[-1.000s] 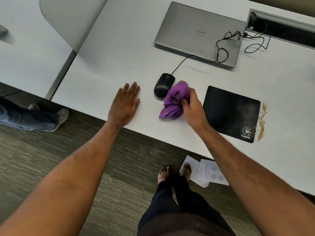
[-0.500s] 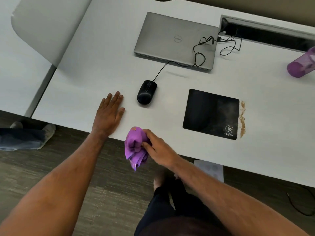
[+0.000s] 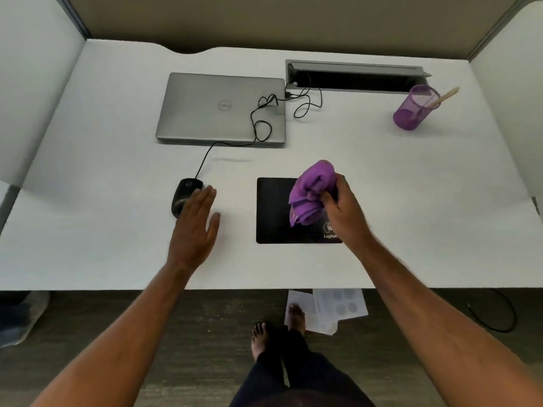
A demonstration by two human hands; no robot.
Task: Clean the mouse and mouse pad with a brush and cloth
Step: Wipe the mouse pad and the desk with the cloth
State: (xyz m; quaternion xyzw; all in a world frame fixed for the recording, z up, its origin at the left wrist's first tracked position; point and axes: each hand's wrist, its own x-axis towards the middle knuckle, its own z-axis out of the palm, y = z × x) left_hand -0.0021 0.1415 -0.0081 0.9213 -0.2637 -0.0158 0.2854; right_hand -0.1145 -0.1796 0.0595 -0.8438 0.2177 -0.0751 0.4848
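A black mouse pad [image 3: 274,211] lies on the white desk [image 3: 117,254]. My right hand [image 3: 345,210] grips a bunched purple cloth [image 3: 311,190] over the pad's right half and hides the pad's right edge. To the left sits a black wired mouse [image 3: 183,193]. My left hand [image 3: 195,227] lies flat with straight fingers just right of the mouse, its fingertips overlapping the mouse's edge. A wooden brush handle [image 3: 443,96] sticks out of a purple mesh cup [image 3: 414,108] at the back right.
A shut grey laptop [image 3: 220,108] lies behind the mouse, with the tangled mouse cable [image 3: 264,118] on its lid. A cable slot [image 3: 358,77] is cut into the desk's back. White papers [image 3: 332,306] lie on the floor by my bare feet.
My right hand has carried the purple cloth from below the desk's front edge up onto the mouse pad. My left hand has shifted closer to the mouse. The view has turned right.
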